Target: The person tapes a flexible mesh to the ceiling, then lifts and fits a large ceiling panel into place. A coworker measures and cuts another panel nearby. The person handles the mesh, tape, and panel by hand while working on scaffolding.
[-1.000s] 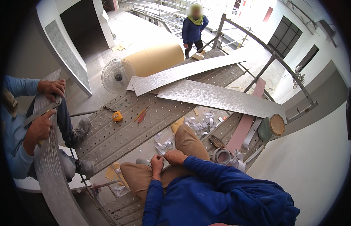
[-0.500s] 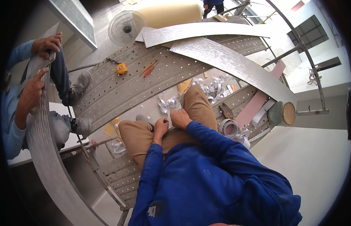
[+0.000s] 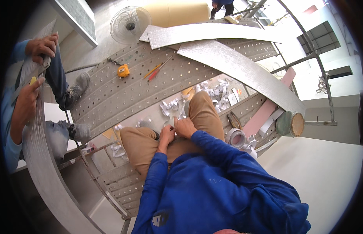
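My left hand [image 3: 166, 135] and my right hand [image 3: 184, 128] meet over my lap, between my knees. Both have curled fingers, with the fingertips close together. Anything pinched there is too small or hidden to make out. White curled strips [image 3: 221, 93] lie scattered just beyond my hands. To my right sit a roll of tape [image 3: 235, 138] and a pair of pliers [image 3: 233, 120], both apart from my hands.
On the perforated platform [image 3: 107, 95] lie a yellow tape measure [image 3: 123, 70], a red screwdriver [image 3: 154, 74] and silvery planks [image 3: 236, 68]. A pink strip [image 3: 263, 116] and a capped jar [image 3: 291, 123] are at right. At left, a co-worker's hands [image 3: 42, 47] hold a long grey plank [image 3: 43, 156].
My hands have come slightly closer together, fingertips nearly touching. The co-worker's lower hand has shifted down along the grey plank. The whole view has shifted slightly.
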A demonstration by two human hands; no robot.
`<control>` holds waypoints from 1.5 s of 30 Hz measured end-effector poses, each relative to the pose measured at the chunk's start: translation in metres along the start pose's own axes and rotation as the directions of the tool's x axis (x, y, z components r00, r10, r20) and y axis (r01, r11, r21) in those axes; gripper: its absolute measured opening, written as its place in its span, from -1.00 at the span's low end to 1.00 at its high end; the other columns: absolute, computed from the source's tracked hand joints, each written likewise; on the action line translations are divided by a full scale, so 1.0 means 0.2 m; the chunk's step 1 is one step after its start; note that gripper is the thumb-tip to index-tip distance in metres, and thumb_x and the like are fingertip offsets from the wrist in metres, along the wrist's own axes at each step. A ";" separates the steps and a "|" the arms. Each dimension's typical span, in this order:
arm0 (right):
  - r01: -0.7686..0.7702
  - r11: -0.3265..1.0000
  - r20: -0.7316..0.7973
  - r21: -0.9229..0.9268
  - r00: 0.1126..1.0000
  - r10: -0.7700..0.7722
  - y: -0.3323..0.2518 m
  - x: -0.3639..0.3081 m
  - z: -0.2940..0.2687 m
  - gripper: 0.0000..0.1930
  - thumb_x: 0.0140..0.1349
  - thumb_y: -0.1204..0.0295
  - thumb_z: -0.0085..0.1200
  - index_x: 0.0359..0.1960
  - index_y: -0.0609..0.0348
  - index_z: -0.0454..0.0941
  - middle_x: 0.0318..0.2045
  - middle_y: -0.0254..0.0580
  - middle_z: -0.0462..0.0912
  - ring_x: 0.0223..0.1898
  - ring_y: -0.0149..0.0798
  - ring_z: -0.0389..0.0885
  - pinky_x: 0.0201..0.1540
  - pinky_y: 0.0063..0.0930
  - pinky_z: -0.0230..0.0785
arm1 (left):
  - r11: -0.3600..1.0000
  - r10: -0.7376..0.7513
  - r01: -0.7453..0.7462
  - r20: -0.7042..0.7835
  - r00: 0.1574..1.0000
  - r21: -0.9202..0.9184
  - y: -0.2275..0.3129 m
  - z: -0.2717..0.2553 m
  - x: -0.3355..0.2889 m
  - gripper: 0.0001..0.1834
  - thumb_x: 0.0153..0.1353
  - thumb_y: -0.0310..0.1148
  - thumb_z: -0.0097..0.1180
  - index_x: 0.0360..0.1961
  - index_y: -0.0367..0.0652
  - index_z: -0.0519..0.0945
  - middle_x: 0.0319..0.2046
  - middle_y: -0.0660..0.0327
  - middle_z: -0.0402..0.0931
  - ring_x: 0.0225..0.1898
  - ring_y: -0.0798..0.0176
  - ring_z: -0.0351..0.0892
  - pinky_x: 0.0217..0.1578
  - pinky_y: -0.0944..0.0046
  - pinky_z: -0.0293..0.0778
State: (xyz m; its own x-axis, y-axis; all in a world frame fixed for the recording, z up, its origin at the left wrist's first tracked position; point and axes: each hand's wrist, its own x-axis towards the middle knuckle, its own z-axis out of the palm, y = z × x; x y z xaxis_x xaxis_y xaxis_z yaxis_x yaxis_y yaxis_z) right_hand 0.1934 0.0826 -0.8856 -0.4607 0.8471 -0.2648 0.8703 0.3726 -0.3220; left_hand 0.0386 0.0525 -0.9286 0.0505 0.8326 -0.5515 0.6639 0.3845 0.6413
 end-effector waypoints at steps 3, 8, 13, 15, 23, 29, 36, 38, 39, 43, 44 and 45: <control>0.017 1.000 -0.032 0.011 0.999 -0.017 0.00 0.01 0.00 -0.77 0.20 0.32 0.14 -0.28 0.27 0.63 -0.46 0.06 0.76 -0.37 0.03 0.80 -0.29 -0.02 0.56 | 1.000 0.010 -0.010 -0.007 1.000 -0.004 0.01 -0.01 0.00 -0.69 0.20 -0.18 0.30 -0.18 -0.21 0.73 -0.19 -0.12 0.73 -0.05 -0.15 0.72 -0.03 0.00 0.58; 0.043 0.999 -0.018 0.007 0.999 -0.043 0.00 0.00 0.00 -0.79 0.21 0.30 0.14 -0.44 0.12 0.73 -0.43 0.02 0.77 -0.34 0.04 0.80 -0.25 -0.02 0.57 | 1.000 0.004 -0.004 -0.001 1.000 0.007 0.01 -0.02 -0.01 -0.71 0.21 -0.20 0.30 -0.20 -0.21 0.73 -0.19 -0.12 0.73 -0.05 -0.14 0.72 -0.03 0.01 0.58; 0.048 0.999 0.051 0.022 0.998 -0.049 0.00 -0.02 0.00 -0.80 0.22 0.29 0.14 -0.38 0.14 0.68 -0.41 0.02 0.75 -0.33 0.05 0.78 -0.22 -0.05 0.57 | 1.000 0.011 -0.011 -0.014 1.000 -0.026 0.01 -0.02 -0.03 -0.75 0.21 -0.25 0.28 -0.21 -0.20 0.73 -0.20 -0.11 0.73 -0.06 -0.13 0.72 -0.04 0.01 0.58; 0.074 0.997 0.025 0.029 0.997 -0.075 0.01 -0.02 0.00 -0.80 0.22 0.28 0.16 -0.37 0.14 0.68 -0.39 0.02 0.76 -0.31 0.05 0.78 -0.20 -0.05 0.57 | 1.000 0.016 -0.017 -0.022 1.000 -0.021 0.02 -0.03 -0.04 -0.76 0.21 -0.26 0.27 -0.22 -0.20 0.73 -0.21 -0.10 0.74 -0.08 -0.12 0.73 -0.04 0.02 0.58; 0.114 0.994 0.014 0.003 0.993 -0.114 0.02 -0.04 0.01 -0.79 0.21 0.25 0.22 -0.33 0.14 0.68 -0.38 0.00 0.76 -0.29 0.04 0.79 -0.19 -0.05 0.59 | 0.998 -0.040 0.039 -0.007 0.999 -0.058 -0.01 -0.02 -0.04 -0.78 0.22 -0.28 0.25 -0.22 -0.19 0.75 -0.23 -0.07 0.74 -0.09 -0.09 0.74 -0.04 0.04 0.60; 0.142 0.990 -0.033 0.003 0.989 -0.142 0.02 -0.05 0.00 -0.82 0.20 0.33 0.13 -0.39 0.11 0.72 -0.38 0.01 0.77 -0.32 0.03 0.79 -0.23 -0.06 0.61 | 0.999 0.015 -0.018 -0.097 0.995 -0.027 -0.05 -0.01 -0.03 -0.80 0.16 -0.33 0.24 -0.25 -0.19 0.75 -0.23 -0.08 0.74 -0.09 -0.11 0.74 -0.04 0.02 0.60; 0.120 0.993 0.040 0.010 0.992 -0.121 0.01 -0.06 -0.04 -0.78 0.18 0.27 0.26 -0.29 0.16 0.69 -0.35 0.03 0.77 -0.27 0.06 0.79 -0.18 -0.06 0.60 | 0.997 0.077 -0.078 -0.163 0.984 0.005 -0.05 0.00 -0.02 -0.82 0.10 -0.38 0.20 -0.32 -0.21 0.75 -0.29 -0.07 0.74 -0.18 -0.05 0.77 -0.10 0.06 0.63; 0.122 0.992 0.039 0.014 0.992 -0.122 0.01 -0.06 -0.04 -0.78 0.19 0.26 0.26 -0.29 0.16 0.69 -0.36 0.02 0.77 -0.27 0.07 0.79 -0.18 -0.05 0.60 | 0.998 0.062 -0.061 -0.157 0.986 0.008 -0.05 0.00 -0.02 -0.83 0.09 -0.39 0.20 -0.33 -0.21 0.75 -0.30 -0.07 0.74 -0.18 -0.05 0.77 -0.10 0.06 0.63; 0.123 0.992 0.041 0.016 0.991 -0.124 0.01 -0.06 -0.04 -0.77 0.19 0.25 0.26 -0.29 0.16 0.69 -0.36 0.02 0.77 -0.27 0.07 0.79 -0.18 -0.05 0.60 | 0.996 0.086 -0.086 -0.172 0.981 0.007 -0.04 0.00 -0.02 -0.83 0.09 -0.39 0.20 -0.33 -0.20 0.75 -0.31 -0.07 0.74 -0.18 -0.05 0.76 -0.10 0.06 0.63; 0.107 0.994 0.070 0.015 0.992 -0.107 0.01 -0.06 -0.04 -0.76 0.21 0.24 0.25 -0.27 0.16 0.69 -0.37 0.01 0.77 -0.28 0.07 0.79 -0.18 -0.04 0.60 | 0.996 0.089 -0.092 -0.177 0.980 -0.007 -0.04 0.00 -0.02 -0.84 0.08 -0.40 0.21 -0.36 -0.20 0.74 -0.32 -0.07 0.74 -0.20 -0.06 0.76 -0.13 0.05 0.62; 0.123 0.992 0.043 0.031 0.991 -0.124 0.00 -0.06 -0.04 -0.78 0.22 0.26 0.21 -0.28 0.15 0.71 -0.36 0.02 0.76 -0.28 0.08 0.79 -0.18 -0.04 0.60 | 0.997 0.067 -0.070 -0.162 0.985 -0.014 -0.04 -0.01 -0.02 -0.85 0.07 -0.40 0.21 -0.36 -0.20 0.74 -0.33 -0.07 0.74 -0.21 -0.06 0.76 -0.14 0.05 0.62; 0.115 0.992 0.032 0.043 0.993 -0.116 0.00 -0.07 -0.05 -0.80 0.22 0.29 0.16 -0.29 0.14 0.72 -0.35 0.04 0.76 -0.28 0.08 0.79 -0.18 -0.05 0.60 | 0.996 0.077 -0.082 -0.165 0.983 -0.022 -0.04 -0.01 -0.02 -0.84 0.08 -0.39 0.20 -0.34 -0.19 0.74 -0.31 -0.08 0.73 -0.18 -0.09 0.75 -0.11 0.03 0.61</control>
State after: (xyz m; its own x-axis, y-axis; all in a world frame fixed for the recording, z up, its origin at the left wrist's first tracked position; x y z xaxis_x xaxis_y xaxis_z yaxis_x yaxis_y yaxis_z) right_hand 0.2015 0.0753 -0.8732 -0.5638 0.7857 -0.2545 0.8035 0.4506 -0.3890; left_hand 0.0318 0.0461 -0.9298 -0.0222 0.9140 -0.4051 0.6412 0.3239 0.6956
